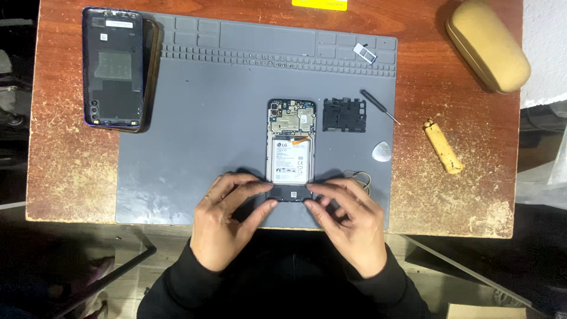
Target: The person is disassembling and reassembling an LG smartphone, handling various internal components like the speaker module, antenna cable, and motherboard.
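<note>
Opened phone (pixel 290 150) lies mid-mat (pixel 177 147), long axis running away from me, btm end nearest. My left hand (pixel 227 218) & right hand (pixel 348 227) come in from either side, equally near, fingertips pinching the btm edge w/ its black cover. Both narrow, 2 hands on it.

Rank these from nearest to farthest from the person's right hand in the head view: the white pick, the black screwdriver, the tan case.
From the right hand:
1. White pick, on the mat's right edge.
2. Black screwdriver, farther up the mat.
3. Tan case, the table's far right corner.
</note>
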